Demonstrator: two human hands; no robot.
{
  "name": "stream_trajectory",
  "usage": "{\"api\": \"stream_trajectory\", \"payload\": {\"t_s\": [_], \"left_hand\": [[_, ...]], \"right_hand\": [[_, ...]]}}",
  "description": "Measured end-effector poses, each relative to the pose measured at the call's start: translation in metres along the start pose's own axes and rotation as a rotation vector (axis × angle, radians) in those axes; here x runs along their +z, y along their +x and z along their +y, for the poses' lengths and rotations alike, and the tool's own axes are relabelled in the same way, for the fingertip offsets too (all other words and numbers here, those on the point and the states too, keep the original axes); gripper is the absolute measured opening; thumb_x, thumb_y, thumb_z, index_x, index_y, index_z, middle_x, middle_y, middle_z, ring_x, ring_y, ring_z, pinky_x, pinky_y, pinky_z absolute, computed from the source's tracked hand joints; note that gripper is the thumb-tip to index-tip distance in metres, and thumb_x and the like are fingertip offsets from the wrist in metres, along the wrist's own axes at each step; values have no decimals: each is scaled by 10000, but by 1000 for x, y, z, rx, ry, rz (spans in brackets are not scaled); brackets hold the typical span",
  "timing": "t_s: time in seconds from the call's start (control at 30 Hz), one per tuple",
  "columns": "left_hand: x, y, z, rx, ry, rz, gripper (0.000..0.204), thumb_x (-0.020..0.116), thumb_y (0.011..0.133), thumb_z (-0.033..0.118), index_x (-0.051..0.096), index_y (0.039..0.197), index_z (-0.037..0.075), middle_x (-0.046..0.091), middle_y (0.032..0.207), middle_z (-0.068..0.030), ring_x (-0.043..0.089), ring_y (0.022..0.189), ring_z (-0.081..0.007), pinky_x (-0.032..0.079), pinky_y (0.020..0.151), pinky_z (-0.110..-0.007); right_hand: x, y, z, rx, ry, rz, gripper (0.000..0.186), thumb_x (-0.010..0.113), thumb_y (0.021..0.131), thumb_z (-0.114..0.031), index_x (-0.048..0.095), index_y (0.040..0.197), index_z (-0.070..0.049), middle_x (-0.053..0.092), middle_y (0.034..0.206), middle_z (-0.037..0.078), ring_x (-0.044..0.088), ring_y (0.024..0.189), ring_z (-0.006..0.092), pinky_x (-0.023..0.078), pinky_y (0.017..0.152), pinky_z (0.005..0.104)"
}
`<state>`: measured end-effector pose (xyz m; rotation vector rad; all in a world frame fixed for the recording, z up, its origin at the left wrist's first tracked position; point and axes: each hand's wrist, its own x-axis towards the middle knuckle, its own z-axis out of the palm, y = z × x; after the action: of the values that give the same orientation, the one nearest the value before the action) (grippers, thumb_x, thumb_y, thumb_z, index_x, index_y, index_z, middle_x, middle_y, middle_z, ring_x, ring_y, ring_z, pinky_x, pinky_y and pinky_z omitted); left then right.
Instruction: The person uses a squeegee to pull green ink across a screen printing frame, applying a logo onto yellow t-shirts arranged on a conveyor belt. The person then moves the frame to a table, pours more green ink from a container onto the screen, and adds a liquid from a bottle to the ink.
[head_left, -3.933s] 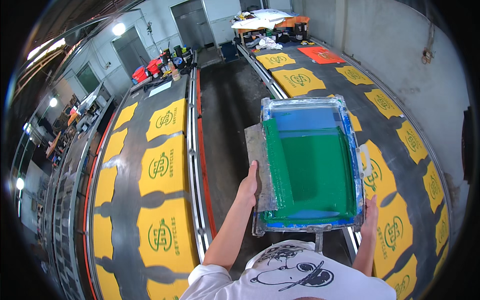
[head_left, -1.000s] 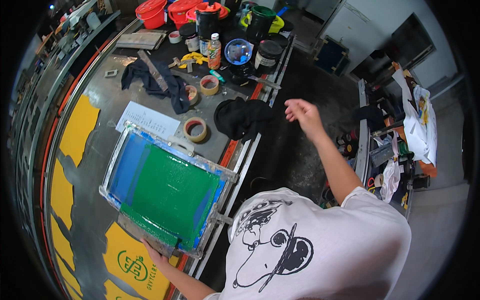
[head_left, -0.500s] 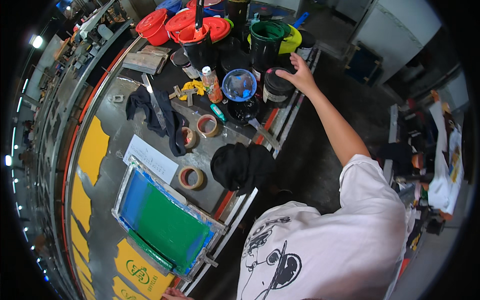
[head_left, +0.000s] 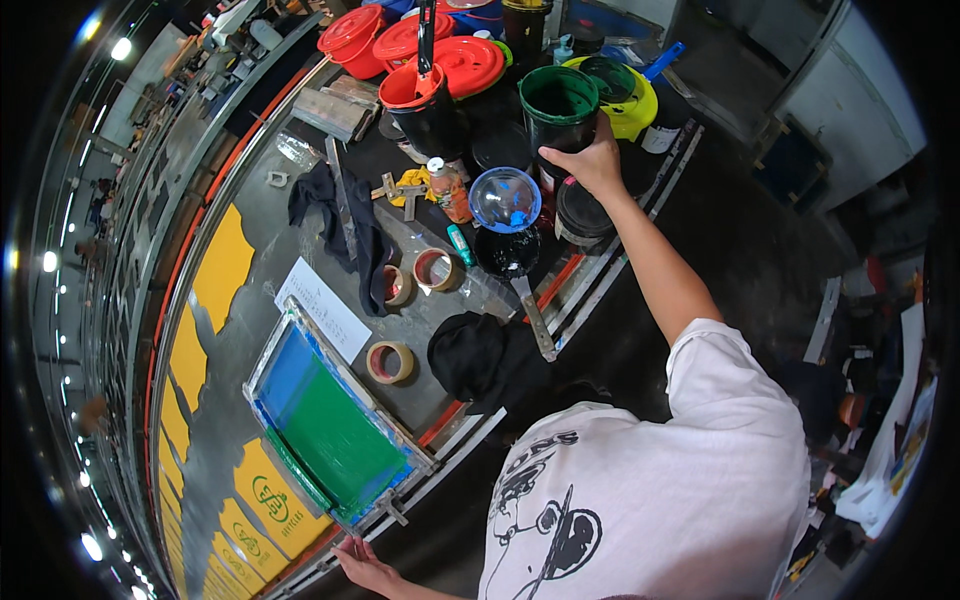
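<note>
My right hand (head_left: 592,162) reaches to the far right of the table and grips a black tub (head_left: 553,133) with green ink coating its inside. The thumb lies against the tub's near side; the other fingers go behind it. At the near table edge, my left hand (head_left: 362,563) is empty with its fingers apart. Just beyond it lies a screen-printing frame (head_left: 335,425) with green ink over blue mesh. A green-smeared squeegee (head_left: 297,470) rests along its left side. Yellow fabric pieces (head_left: 272,495) with green prints lie beside the frame.
Near the tub stand a black-lidded jar (head_left: 582,212), a blue-rimmed bowl (head_left: 505,198), a plastic bottle (head_left: 449,190) and red-lidded buckets (head_left: 470,66). A scraper (head_left: 535,318) juts over the table edge. Tape rolls (head_left: 390,363), a black cloth (head_left: 475,360) and a paper sheet (head_left: 322,308) lie nearer.
My right hand has moved from above the black-lidded jar to the green-inked tub and taken hold of it. More of my left hand shows at the table edge. The view has shifted.
</note>
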<state>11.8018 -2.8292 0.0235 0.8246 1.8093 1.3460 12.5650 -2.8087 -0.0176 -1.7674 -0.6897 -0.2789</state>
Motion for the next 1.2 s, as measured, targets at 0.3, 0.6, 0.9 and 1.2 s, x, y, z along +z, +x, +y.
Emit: {"api": "stream_trajectory", "payload": {"t_s": [0.3, 0.6, 0.9, 1.2], "left_hand": [[61, -41, 13, 90, -16, -53, 419, 542, 1058, 408, 656, 1117, 9, 675, 1025, -59, 626, 937, -163, 489, 830, -309], [251, -112, 47, 136, -225, -942, 288, 558, 1062, 237, 652, 1174, -11, 711, 1140, -122, 694, 970, -187, 557, 873, -309], [241, -103, -2, -569, -1025, -1207, 422, 537, 1043, 333, 553, 1377, 75, 620, 1340, -67, 610, 1205, -217, 499, 1019, -386], [131, -47, -39, -585, -1087, -1097, 356, 525, 1041, 313, 600, 1319, 104, 660, 1250, -54, 650, 1080, -174, 547, 868, -365]], "right_hand": [[-36, -15, -90, -510, 49, -56, 984, 956, 616, -258, 443, 1416, -6, 554, 1375, 188, 540, 1292, 360, 413, 1108, 443], [-17, -81, -188, -864, 207, -208, 845, 860, 753, -153, 405, 1449, -3, 524, 1416, 222, 516, 1305, 386, 397, 1113, 468], [13, -244, -276, -890, 271, -422, 838, 887, 731, -221, 464, 1414, 18, 494, 1408, 206, 448, 1354, 379, 350, 1139, 470], [16, -312, -334, -793, 398, -1081, 1107, 986, 586, -274, 394, 1476, 14, 478, 1418, 201, 498, 1310, 364, 448, 1072, 458]]}}
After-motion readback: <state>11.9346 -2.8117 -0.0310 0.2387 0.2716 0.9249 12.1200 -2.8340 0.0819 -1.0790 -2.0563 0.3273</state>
